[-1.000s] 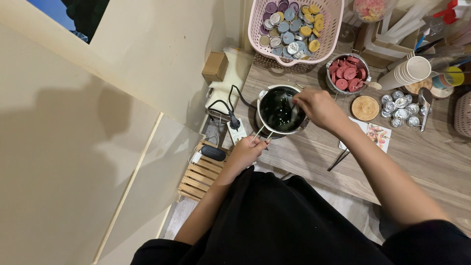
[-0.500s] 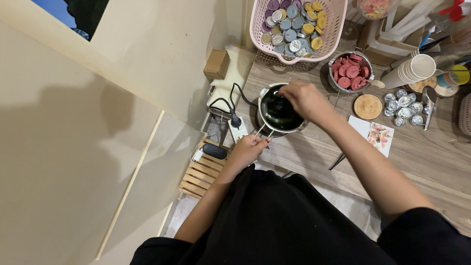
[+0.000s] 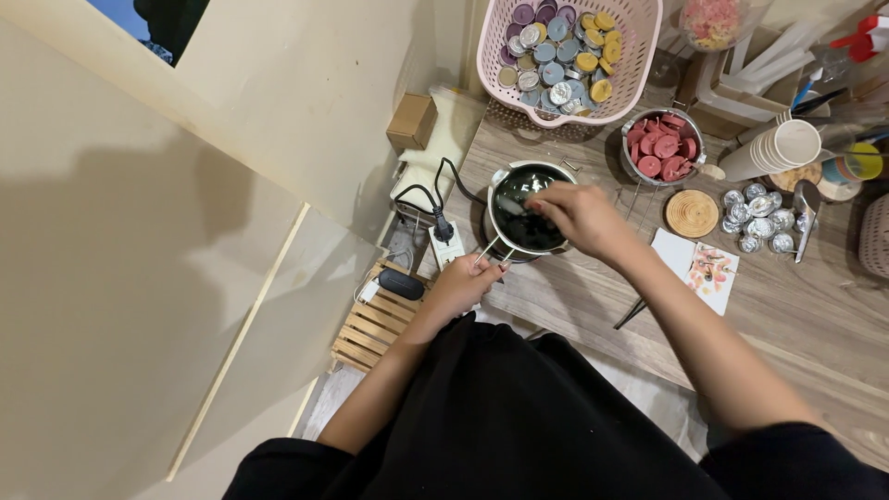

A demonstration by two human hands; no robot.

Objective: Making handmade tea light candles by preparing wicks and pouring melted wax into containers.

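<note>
A small steel pot (image 3: 507, 178) of dark green liquid stands at the near left corner of a wooden table (image 3: 815, 296). My left hand (image 3: 460, 285) grips the pot's thin wire handle (image 3: 488, 248) at the table edge. My right hand (image 3: 576, 215) hovers over the pot's right side, fingers pinched on a small thin stirring tool (image 3: 537, 209) that dips into the liquid. The tool's lower end is hidden in the liquid.
A pink basket (image 3: 639, 56) of coloured tealights stands at the back, and a steel bowl (image 3: 632, 168) of red wax discs beside it. Stacked paper cups (image 3: 773, 148), several empty foil cups (image 3: 757, 220), a round woven coaster (image 3: 691, 213) and a card (image 3: 696, 263) lie right. A power strip (image 3: 449, 248) sits left.
My right hand has circled over the pot, from its right rim to the far side and back toward the near right. My left hand stays on the handle.
</note>
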